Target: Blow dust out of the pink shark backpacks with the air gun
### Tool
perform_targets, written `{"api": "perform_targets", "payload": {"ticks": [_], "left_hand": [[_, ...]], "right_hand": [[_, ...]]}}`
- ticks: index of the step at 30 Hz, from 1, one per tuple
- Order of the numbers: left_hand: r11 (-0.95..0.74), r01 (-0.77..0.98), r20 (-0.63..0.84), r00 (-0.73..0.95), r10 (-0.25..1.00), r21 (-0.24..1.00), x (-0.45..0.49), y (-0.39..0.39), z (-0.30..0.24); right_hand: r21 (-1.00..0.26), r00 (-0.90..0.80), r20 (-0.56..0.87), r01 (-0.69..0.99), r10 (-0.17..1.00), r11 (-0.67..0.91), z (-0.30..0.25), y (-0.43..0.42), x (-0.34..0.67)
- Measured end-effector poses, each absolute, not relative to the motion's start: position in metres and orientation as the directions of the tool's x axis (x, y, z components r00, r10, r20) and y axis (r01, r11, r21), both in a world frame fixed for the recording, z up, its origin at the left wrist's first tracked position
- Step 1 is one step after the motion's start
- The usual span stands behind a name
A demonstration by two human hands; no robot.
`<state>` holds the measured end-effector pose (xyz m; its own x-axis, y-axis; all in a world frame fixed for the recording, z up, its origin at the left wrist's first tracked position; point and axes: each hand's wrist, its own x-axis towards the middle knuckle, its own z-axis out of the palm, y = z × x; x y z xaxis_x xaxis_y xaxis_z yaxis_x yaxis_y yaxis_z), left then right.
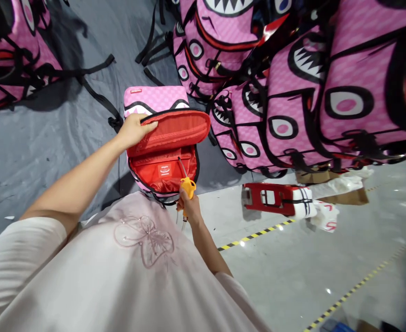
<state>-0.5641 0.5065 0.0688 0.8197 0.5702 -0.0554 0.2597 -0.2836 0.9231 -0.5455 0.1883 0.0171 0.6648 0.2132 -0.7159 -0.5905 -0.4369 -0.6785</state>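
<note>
A pink backpack (154,97) with a shark-mouth print stands open in front of me, showing its red lining (161,177). My left hand (133,130) grips the edge of the raised red-lined flap (178,129) and holds it up. My right hand (189,208) is closed round a yellow air blow gun (188,186), whose thin metal nozzle points into the open compartment. A small white label sits on the lining inside.
Several matching pink backpacks (292,92) are stacked to the right and behind, more lie at the far left (9,55). A grey tarp (50,138) covers the floor under them. A red stool (275,198) lies on the concrete beside yellow-black floor tape (254,236).
</note>
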Motion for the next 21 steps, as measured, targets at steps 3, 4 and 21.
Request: {"api": "perform_targets", "payload": {"ticks": [3,4,21], "left_hand": [[-0.158,0.277,-0.145,0.816,0.559,0.948,-0.559,0.513,0.062],[-0.124,0.274,-0.162,0.815,0.557,0.954,-0.558,0.514,0.06],[-0.585,0.276,0.228,0.731,0.643,0.763,-0.634,0.418,0.092]], "right_hand": [[-0.734,0.683,-0.662,-0.508,0.308,-0.451,0.022,0.207,-0.528],[-0.729,0.641,-0.669,-0.47,0.376,-0.497,0.024,0.215,-0.52],[-0.429,0.327,-0.785,0.326,0.527,-0.842,0.097,0.362,-0.382]]}}
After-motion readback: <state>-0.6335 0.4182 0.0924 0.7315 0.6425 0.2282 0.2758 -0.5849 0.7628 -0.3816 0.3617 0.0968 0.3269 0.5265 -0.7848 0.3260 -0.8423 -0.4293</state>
